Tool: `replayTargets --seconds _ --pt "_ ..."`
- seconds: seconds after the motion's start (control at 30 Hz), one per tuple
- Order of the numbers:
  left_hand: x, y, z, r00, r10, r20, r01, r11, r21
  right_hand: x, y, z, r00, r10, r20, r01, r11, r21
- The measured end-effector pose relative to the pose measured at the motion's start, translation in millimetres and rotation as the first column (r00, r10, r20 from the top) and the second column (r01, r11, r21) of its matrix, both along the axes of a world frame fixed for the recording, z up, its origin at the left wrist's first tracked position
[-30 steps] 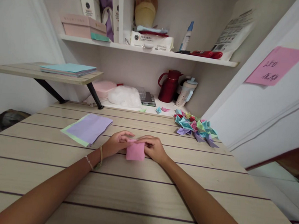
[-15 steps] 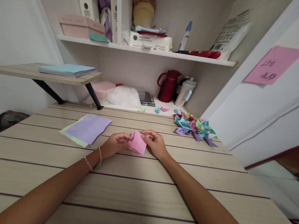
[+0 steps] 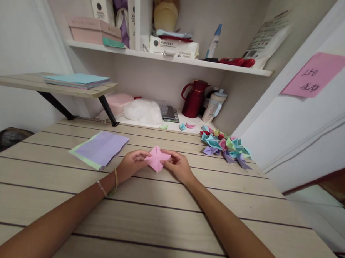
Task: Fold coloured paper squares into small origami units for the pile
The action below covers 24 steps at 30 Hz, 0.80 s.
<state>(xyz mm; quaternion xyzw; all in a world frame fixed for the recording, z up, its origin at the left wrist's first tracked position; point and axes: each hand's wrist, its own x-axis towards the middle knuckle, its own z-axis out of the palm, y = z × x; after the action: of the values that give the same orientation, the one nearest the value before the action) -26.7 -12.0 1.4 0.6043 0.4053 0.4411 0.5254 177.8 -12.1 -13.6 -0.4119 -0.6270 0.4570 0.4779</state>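
Between my two hands is a folded pink origami paper (image 3: 157, 159), roughly a four-pointed shape with a crease down its middle. My left hand (image 3: 133, 164) pinches its left point between thumb and fingers. On the other side, my right hand (image 3: 178, 166) grips the right point, with its thumb in front. Both hands are low over the slatted wooden table (image 3: 153, 212). To the left of my left hand lie sheets of purple paper (image 3: 104, 147) over a light green one.
A pile of folded paper pieces (image 3: 225, 145) sits at the table's back right. Behind stand a red thermos jug (image 3: 194, 99) and a pale bottle (image 3: 213, 106). A small raised shelf (image 3: 19, 79) at left carries stacked blue-topped paper (image 3: 76, 80).
The pink paper has gone from a tilted, squarish fold to a spread, four-pointed shape. My hands have shifted slightly and now hold its left and right points.
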Motion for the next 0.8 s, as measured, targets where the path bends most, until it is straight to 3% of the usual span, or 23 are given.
replayTargets --seconds 0.27,0.47,0.8 --pt "0 1 -4.3 1.000 0.006 0.022 -0.006 1.000 0.016 -3 -3 3.0 0.985 -0.053 0.162 0.027 0.987 0.156" --pt "0 0 -0.1 0.997 -0.019 -0.076 0.023 0.998 0.051 -3 -7 6.1 0.987 0.012 0.161 -0.025 0.996 0.080" --pt "2 -7 7.5 0.903 -0.043 -0.428 0.167 0.952 0.257 -3 -8 9.4 0.991 0.061 0.117 -0.067 0.997 0.050"
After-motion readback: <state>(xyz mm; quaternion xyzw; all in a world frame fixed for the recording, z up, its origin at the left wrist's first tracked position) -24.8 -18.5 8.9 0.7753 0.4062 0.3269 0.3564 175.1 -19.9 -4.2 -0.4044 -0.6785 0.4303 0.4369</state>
